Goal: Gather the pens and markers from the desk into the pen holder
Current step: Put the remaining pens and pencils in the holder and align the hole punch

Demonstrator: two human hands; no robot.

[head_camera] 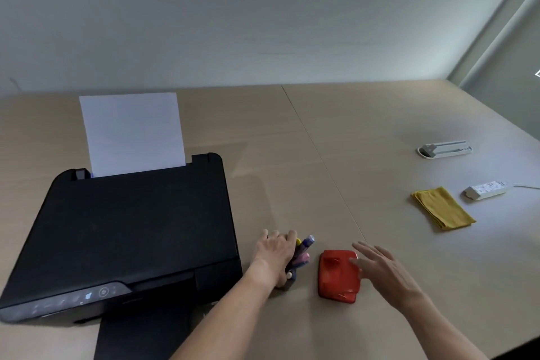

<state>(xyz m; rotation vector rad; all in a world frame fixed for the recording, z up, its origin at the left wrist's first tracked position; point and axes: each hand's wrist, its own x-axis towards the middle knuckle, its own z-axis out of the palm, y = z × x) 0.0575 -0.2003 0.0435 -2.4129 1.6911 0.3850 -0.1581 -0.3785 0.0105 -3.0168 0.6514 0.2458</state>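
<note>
Now my left hand (276,251) grips the pens (304,251); right hand (380,269) spread wide, empty, over the red case (336,275). Best keep the bundle upright, tips together.

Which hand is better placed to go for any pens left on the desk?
The right hand, probably: it hovers open and empty over the red hole punch, while the left hand is wrapped around the pen holder with pens in it.
</note>
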